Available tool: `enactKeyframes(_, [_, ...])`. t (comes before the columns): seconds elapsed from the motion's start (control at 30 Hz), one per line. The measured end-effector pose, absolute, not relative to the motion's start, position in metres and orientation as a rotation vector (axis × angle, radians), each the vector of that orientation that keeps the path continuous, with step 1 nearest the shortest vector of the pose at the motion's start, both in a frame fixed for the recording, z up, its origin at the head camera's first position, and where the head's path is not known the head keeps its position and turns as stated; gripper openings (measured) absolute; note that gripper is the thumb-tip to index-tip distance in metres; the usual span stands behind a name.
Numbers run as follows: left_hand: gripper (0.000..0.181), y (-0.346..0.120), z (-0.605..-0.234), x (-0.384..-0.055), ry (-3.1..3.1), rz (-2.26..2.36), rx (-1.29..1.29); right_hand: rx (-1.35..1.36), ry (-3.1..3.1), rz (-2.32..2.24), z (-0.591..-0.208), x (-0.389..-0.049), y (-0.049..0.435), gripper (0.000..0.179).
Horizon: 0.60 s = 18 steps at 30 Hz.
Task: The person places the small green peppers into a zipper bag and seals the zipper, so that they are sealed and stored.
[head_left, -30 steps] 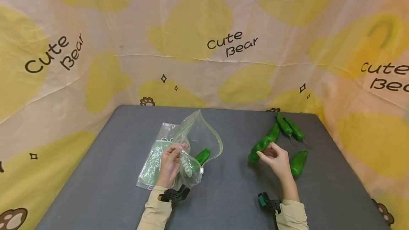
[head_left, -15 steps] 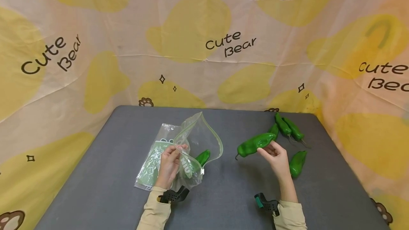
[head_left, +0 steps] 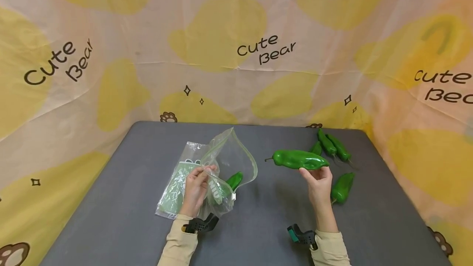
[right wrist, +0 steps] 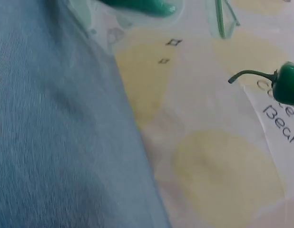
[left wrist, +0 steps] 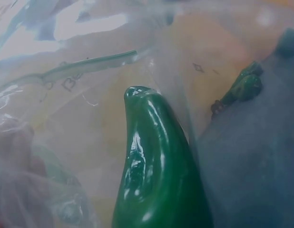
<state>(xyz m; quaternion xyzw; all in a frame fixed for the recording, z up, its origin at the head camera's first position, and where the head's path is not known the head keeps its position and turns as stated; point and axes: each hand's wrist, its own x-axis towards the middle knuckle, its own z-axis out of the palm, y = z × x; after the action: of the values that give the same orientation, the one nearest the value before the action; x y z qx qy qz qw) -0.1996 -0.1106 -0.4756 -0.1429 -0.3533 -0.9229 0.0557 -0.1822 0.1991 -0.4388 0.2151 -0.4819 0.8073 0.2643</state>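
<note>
Okay, right hand [head_left: 319, 188] pinches glossy green pepper [head_left: 300, 159], left hand [head_left: 196, 189] clear bag [head_left: 215, 191]; gray tabletop [head_left: 264, 233], printed cloth [head_left: 221, 85] past far edge.

Six green peppers [head_left: 300, 159], one zip bag [head_left: 242, 155], one flat packet [head_left: 173, 196], two black wrist mounts [head_left: 203, 224], one table [head_left: 258, 229]

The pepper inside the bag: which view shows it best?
The left wrist view: the pepper is largest there, though cut off below. The head view shows it small; the right wrist view, only part at the top edge.
</note>
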Motion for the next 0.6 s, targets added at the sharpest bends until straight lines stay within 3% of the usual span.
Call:
enactKeyframes(0.4, [0.035,-0.114,-0.469,-0.204,-1.076,-2.782,-0.442,0.609,-1.395,2.223,-0.418,-0.181,0.17,0.029])
enactKeyframes(0.6, [0.04,-0.112,-0.471,-0.198,-1.126,-2.768,-0.468,0.634,-1.549,2.151,-0.417,-0.183,0.159,0.043])
